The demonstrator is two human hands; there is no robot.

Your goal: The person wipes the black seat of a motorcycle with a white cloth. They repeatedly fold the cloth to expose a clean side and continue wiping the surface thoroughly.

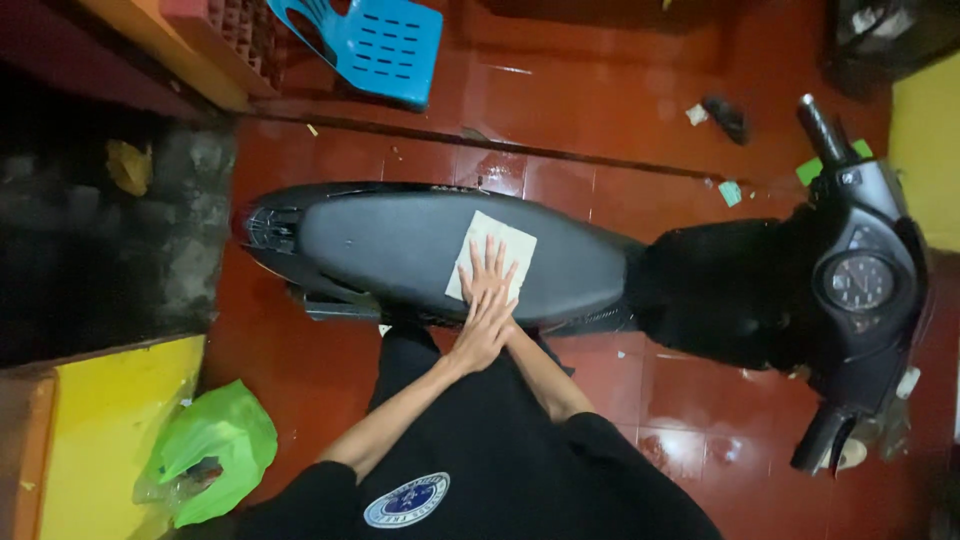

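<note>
Head view showed a black scooter standing crosswise on a glossy red tiled floor, handlebars to the right and tail to the left. Beyond it, at the far left, sat a blue plastic chair; a green plastic bag lay at the near left beside a yellow surface. On the middle of the scooter's dark seat lay a pale cloth. Both hands were flat and unclenched, stacked: the left hand lay over the right hand, whose spread fingers pressed the cloth.
</note>
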